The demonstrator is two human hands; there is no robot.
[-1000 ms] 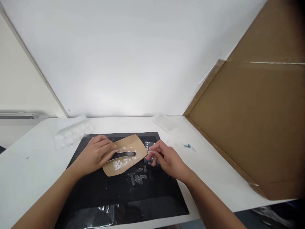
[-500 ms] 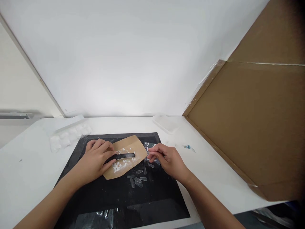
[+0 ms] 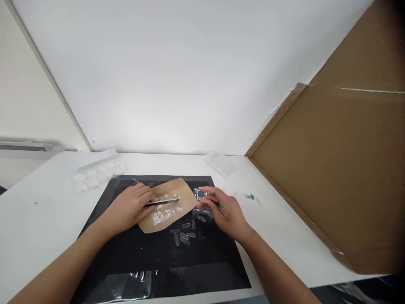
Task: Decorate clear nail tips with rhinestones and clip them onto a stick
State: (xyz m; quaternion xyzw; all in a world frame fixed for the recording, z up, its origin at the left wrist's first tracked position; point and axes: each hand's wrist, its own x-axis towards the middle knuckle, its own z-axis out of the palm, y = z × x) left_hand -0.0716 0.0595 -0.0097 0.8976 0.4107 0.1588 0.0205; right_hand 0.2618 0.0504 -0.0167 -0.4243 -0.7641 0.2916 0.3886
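Observation:
My left hand (image 3: 129,207) is closed around a slim dark nail file (image 3: 164,202), holding it on edge over a brown paper sheet (image 3: 172,195) scattered with small white nail clippings (image 3: 160,216). The paper lies on a black mat (image 3: 190,257). My right hand (image 3: 221,211) hovers at the paper's right edge, fingers curled in a pinch over a small dark sticker sheet (image 3: 200,194); whatever it holds is too small to name. Several clear false nails (image 3: 185,233) lie on the mat just below the paper.
A clear plastic nail tray (image 3: 95,175) sits at the back left of the white table (image 3: 38,215). A clear lid (image 3: 223,164) lies at the back. A small blue-tipped tube (image 3: 251,196) rests right of the mat. A large cardboard panel (image 3: 332,169) leans along the right side.
The file in my left hand has turned from lying flat to standing on its edge. My right hand has shifted slightly right and its fingers have spread a little.

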